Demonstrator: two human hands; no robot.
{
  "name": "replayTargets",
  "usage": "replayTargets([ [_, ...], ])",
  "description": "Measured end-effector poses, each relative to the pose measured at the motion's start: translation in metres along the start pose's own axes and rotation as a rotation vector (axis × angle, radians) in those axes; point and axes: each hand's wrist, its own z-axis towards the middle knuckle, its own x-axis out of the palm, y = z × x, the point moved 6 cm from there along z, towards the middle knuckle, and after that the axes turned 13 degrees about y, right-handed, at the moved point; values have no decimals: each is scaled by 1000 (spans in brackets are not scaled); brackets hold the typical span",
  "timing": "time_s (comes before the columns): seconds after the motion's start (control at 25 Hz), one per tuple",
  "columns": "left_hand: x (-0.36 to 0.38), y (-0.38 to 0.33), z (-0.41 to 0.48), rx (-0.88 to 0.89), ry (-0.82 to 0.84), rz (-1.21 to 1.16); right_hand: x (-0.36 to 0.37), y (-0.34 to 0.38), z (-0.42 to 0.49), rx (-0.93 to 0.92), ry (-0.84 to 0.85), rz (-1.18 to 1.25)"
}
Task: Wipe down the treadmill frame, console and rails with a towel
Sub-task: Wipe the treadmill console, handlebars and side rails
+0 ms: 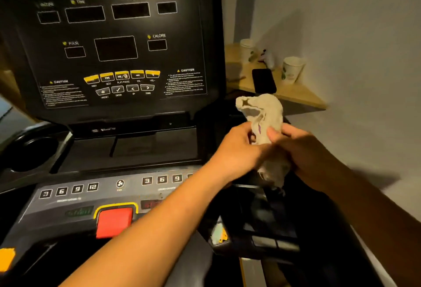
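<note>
Observed: crumpled beige cloth towel (262, 111) held in the air at the right edge of the black treadmill console (114, 47). Left grip (237, 150) and right grip (305, 152) both clasp its middle, fingers curled.

Bare left hand (237, 150) and bare right hand (305, 153), both forearms bare to the frame edge.

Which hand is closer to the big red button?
Left. The left hand holds the towel up and right of the red button; the right hand grips the towel farther right, beyond the left one.
</note>
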Motion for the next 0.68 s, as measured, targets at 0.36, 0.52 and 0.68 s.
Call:
replayTargets([
  [0.36, 27, 10, 32, -155, 5, -335, -42, -2, -11, -147, 7, 264],
  [0.52, 19, 7, 38, -80, -22, -350, -35, 6, -10, -127, -36, 264],
  [0.68, -10, 5, 36, -114, -169, -526, -54, 7, -17, 5, -195, 101],
])
